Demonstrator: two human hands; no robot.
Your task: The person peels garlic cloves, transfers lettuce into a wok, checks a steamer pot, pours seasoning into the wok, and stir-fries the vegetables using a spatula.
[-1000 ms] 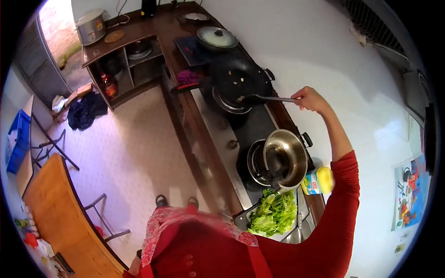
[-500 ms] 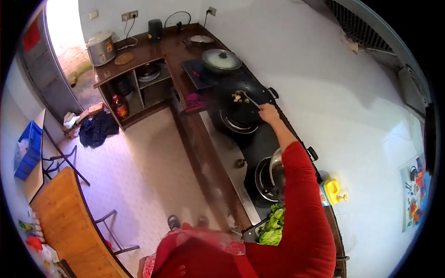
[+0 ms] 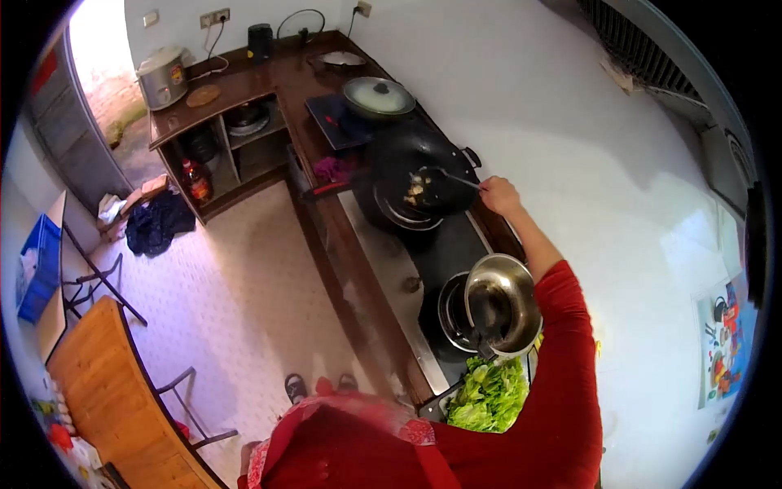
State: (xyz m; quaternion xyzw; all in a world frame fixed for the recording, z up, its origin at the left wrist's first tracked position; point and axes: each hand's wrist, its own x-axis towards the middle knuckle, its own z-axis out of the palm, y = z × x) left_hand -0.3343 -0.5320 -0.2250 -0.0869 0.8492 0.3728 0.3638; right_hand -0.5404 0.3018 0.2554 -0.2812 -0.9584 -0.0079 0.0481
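My right hand (image 3: 499, 196) is closed round the handle of a metal spatula (image 3: 460, 178), over the wall-side rim of a black wok (image 3: 444, 155). The spatula's far end reaches small pale-yellow food pieces (image 3: 418, 190) in the wok; its exact shape is hard to make out. The wok sits on the far burner. Nearer to me, a shiny steel pot (image 3: 521, 287) rests tilted at the second burner, with a dark handle toward me. Leafy green vegetables (image 3: 489, 394) lie in a tray beside it, below my right sleeve. My left hand is out of view.
Beyond the wok stands a glass-lidded pan (image 3: 380, 98) on a dark cooktop. A red-tipped handle (image 3: 330, 189) juts over the counter's front edge. A rice cooker (image 3: 163, 79) stands at the far left. A wooden table (image 3: 122, 383) is on the left.
My right hand has moved right toward the wall, still gripping the spatula, whose handle now lies flatter. My arm has shifted right, uncovering more of the steel pot and greens. The view has shifted slightly.
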